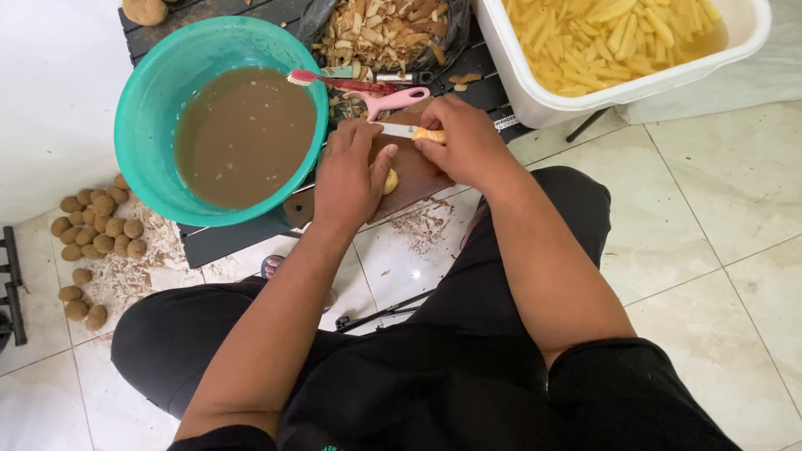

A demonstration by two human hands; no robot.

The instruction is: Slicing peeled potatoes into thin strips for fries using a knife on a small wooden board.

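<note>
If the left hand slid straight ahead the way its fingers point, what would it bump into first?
Probably the pink peeler just past the cutting board, though depth is hard to judge. The left hand points up the picture, beside the teal bowl.

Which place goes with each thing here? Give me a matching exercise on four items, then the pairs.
Things:
1. teal bowl
2. white tub
3. unpeeled potatoes
4. knife

Places or states:
A. heaped on the floor tiles
B. filled with pale cut sticks in water
C. held in the right hand
D. filled with brown murky water

Pairs: 1-D, 2-B, 3-A, 4-C
</note>
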